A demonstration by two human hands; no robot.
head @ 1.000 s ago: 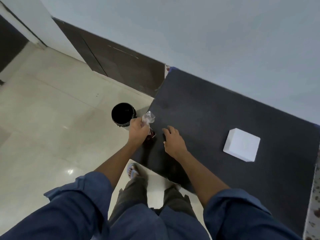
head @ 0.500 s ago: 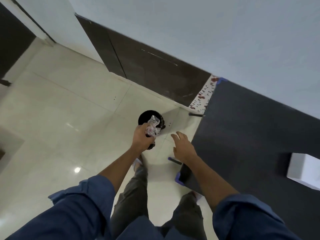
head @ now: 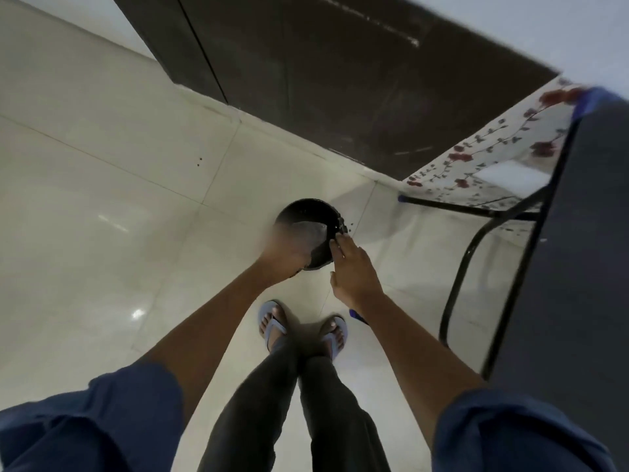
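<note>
A round black bin [head: 306, 204] stands on the pale tiled floor just ahead of my feet. My left hand [head: 284, 250], blurred by motion, is over the bin's mouth. It holds a crumpled clear plastic wrapper [head: 311, 233] that shows against the bin's dark inside. My right hand [head: 354, 272] hovers with straight fingers at the bin's right rim and holds nothing. Its fingertips are close to the rim; whether they touch it I cannot tell.
A dark-topped table [head: 578, 267] with a black metal frame [head: 466, 260] fills the right side, and a floral cloth [head: 493, 148] hangs at its far end. Dark brown panels [head: 340, 80] line the wall behind the bin. My sandalled feet [head: 272, 321] stand on glossy tiles.
The view has swung left and down from the table to the floor. My left hand carried the wrapper from the table edge to over the bin. My right hand left the table and followed.
</note>
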